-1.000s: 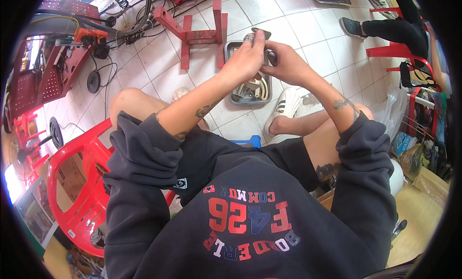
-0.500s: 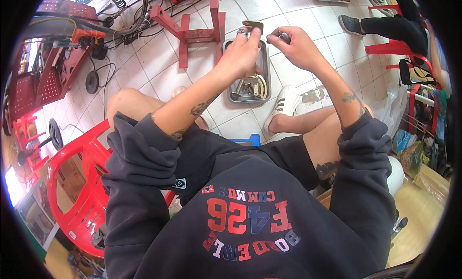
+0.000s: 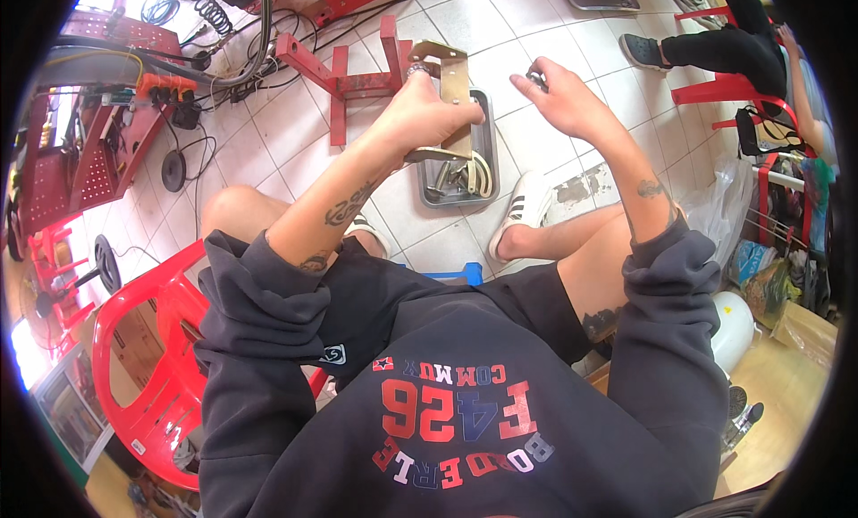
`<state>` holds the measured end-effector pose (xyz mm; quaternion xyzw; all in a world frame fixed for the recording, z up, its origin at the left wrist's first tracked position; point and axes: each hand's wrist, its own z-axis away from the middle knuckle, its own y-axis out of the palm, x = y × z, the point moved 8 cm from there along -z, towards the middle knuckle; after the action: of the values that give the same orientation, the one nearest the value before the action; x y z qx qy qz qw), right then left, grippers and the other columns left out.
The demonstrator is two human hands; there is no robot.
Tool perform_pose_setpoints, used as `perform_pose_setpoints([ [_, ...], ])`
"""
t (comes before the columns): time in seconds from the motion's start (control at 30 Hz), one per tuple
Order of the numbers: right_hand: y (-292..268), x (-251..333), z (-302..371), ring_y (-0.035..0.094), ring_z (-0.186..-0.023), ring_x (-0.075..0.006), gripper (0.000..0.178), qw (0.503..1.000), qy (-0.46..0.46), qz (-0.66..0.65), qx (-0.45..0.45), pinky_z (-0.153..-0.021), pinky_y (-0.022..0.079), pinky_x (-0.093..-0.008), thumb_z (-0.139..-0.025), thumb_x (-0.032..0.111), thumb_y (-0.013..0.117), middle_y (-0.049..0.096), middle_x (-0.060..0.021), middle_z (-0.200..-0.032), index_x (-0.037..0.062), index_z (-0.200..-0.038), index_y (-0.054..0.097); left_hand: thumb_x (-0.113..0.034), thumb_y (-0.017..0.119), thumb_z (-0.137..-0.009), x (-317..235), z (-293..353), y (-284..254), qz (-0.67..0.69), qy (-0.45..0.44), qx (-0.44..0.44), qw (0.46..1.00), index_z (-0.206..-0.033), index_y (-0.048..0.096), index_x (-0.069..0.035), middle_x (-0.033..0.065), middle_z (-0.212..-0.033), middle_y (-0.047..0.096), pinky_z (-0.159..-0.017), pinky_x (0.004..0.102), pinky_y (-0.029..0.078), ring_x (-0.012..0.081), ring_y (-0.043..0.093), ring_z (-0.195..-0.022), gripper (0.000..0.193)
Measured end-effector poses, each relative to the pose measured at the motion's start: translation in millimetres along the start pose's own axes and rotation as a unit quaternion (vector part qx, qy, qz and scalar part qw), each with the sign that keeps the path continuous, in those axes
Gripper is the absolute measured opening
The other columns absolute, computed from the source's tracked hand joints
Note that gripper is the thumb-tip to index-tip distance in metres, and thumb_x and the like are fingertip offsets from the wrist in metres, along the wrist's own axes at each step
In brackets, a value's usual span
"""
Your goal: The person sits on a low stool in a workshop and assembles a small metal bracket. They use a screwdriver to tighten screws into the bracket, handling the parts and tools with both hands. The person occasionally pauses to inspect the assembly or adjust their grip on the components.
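My left hand grips a brass-coloured metal bracket with a long flat plate and bent ends, holding it above the left side of a grey metal tray. Several metal parts, among them a curved pale piece, lie in the tray on the floor. To the right of the tray, apart from the bracket, my right hand is raised with its fingers curled. Something small, dark and silvery shows at its fingers; whether it is a ring or a held part I cannot tell.
A red metal stand is just left of the tray. Cables and a red perforated rack fill the far left. A red plastic chair stands at my left. Another person's leg and dark shoe show at the upper right.
My left hand has moved left and turned the bracket, so its long plate now faces up. My right hand has drawn away to the right and slightly down, widening the gap between the hands.
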<state>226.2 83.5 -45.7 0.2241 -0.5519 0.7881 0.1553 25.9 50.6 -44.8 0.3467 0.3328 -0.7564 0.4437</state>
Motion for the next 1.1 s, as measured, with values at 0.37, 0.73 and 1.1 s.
perform_pose_setpoints([
  [0.37, -4, 8, 6, 0.059, -0.087, -0.0484, 0.022, 0.995, -0.104, 0.005, 0.003, -0.074, 0.047, -0.051, -0.096, 0.018, 0.054, 0.063, -0.0289, -0.087, -0.0041, -0.096, 0.057, -0.046, 0.083, -0.063, 52, 16, 82, -0.096, 0.05, 0.177, 0.978, -0.116, 0.046, 0.013, 0.0271, -0.11, 0.059, -0.087, 0.04, 0.05, 0.0317, 0.061, -0.103, 0.088],
  [0.73, -41, 19, 3, 0.06, -0.07, -0.0424, 0.025, 0.998, -0.047, -0.033, -0.041, -0.066, 0.048, -0.0457, -0.096, 0.018, 0.054, 0.063, -0.0229, -0.075, -0.0035, -0.085, 0.059, -0.016, 0.065, -0.076, 5, 33, 63, -0.128, 0.278, 0.081, 0.949, -0.116, 0.041, 0.01, 0.0309, -0.113, 0.051, -0.084, 0.0417, 0.051, 0.0367, 0.058, -0.102, 0.054],
  [1.1, -44, 13, -7, 0.066, -0.072, -0.0316, 0.03, 0.997, -0.016, 0.028, -0.066, -0.065, 0.051, -0.0414, -0.094, 0.033, 0.061, 0.066, -0.0159, -0.079, 0.003, -0.089, 0.066, -0.067, 0.032, -0.097, -10, 5, 10, 0.415, 0.005, 0.114, 0.903, -0.129, 0.043, -0.009, 0.0146, -0.122, 0.063, -0.067, 0.0376, 0.055, 0.0283, 0.066, -0.084, 0.068],
])
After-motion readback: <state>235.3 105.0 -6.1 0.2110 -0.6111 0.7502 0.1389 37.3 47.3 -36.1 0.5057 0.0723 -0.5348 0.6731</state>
